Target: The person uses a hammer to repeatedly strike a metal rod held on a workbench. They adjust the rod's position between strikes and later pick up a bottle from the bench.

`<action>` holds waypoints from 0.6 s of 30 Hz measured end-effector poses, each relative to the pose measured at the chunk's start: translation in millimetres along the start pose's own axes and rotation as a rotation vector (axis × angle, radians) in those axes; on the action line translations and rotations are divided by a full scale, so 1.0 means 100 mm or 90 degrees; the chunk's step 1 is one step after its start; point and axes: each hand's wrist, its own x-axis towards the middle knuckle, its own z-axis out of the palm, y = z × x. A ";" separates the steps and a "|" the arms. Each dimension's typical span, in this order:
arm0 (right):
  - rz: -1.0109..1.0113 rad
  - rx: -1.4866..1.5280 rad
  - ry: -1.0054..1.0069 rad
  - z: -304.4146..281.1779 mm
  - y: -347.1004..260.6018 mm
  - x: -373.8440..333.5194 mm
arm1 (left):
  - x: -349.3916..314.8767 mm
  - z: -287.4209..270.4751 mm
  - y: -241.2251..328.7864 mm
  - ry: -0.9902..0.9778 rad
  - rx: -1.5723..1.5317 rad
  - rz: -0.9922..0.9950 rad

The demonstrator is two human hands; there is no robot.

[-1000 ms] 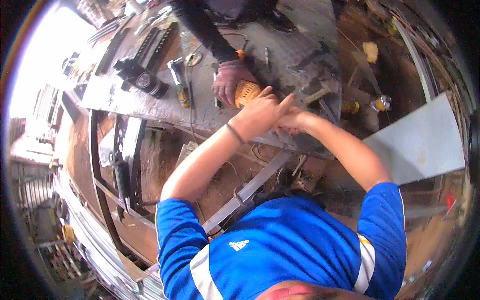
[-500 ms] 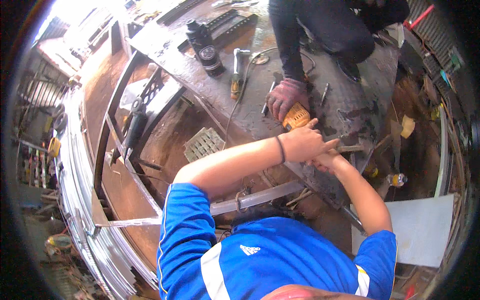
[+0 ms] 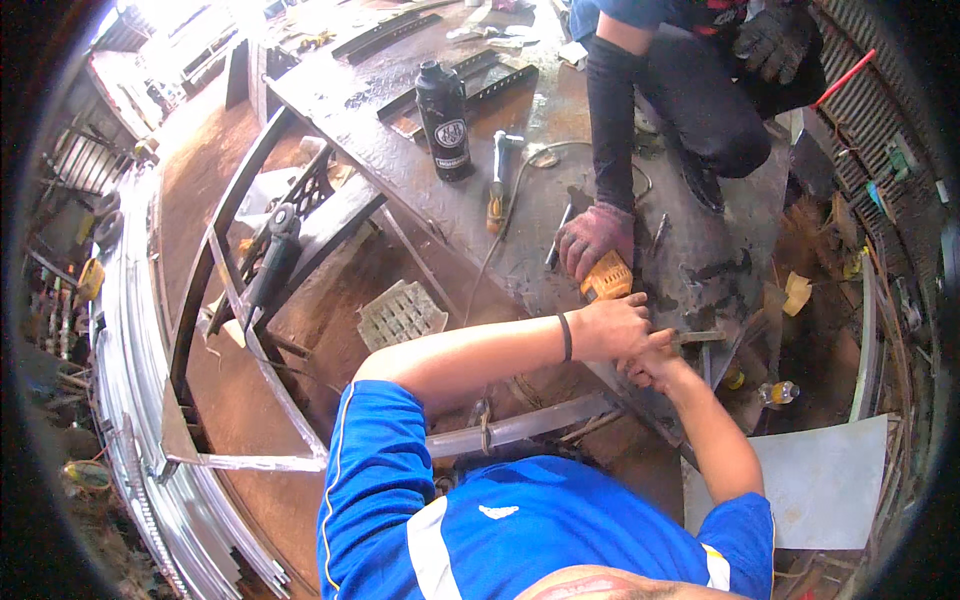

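- Curled close together: fingers of left hand and right hand, anything gripped impossible to make out.
- Just beyond left hand: orange power tool under another person's gloved hand.
- Farther out: grey table, black bottle.

Blue short-sleeved shirt, lower centre of the frame; small white emblem on its front; white strip inboard of left sleeve; second white strip, yellow-edged, by right sleeve; thin pale piping along left sleeve; narrow dark band around left wrist.
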 end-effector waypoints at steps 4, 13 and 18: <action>0.025 0.067 0.004 0.14 0.22 0.08 | -0.07 -0.25 -0.01 -0.191 -0.009 -0.015; -0.020 0.125 0.069 0.63 -0.03 -0.08 | -0.44 -0.19 -0.20 -0.056 -0.100 0.131; -0.110 0.261 0.086 0.86 0.18 0.00 | -0.65 -0.39 0.10 0.053 -0.059 -0.021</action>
